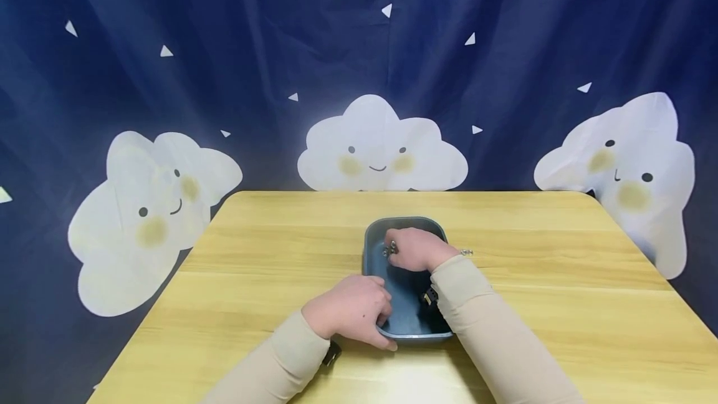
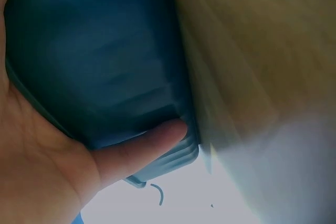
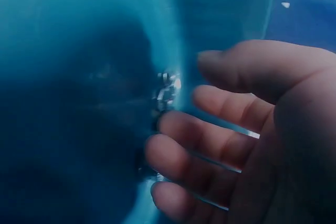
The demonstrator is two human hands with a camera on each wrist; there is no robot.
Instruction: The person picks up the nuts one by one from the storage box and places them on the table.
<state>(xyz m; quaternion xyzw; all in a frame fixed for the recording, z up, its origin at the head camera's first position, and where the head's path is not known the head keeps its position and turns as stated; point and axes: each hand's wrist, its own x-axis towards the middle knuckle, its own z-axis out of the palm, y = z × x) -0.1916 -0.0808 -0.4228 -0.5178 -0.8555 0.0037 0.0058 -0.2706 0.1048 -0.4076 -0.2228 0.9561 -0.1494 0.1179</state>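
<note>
A dark blue-grey plastic tub (image 1: 405, 326) with rounded corners stands on the table. My left hand (image 1: 354, 308) grips its near left corner, the fingers over the rim and the thumb outside. In the left wrist view the thumb (image 2: 142, 148) lies along the tub's outer wall. My right hand (image 1: 414, 248) reaches down into the far part of the tub. Small shiny metal pieces (image 3: 167, 90) lie by its fingertips; their exact kind is too blurred to tell. The right fingers are loosely bent, with a gap between thumb and fingers.
More small metal pieces (image 1: 467, 252) lie on the wooden table (image 1: 269, 235) just right of the tub. A dark blue curtain (image 1: 336, 30) with cloud prints hangs behind the table's far edge. Small black devices are strapped at both wrists.
</note>
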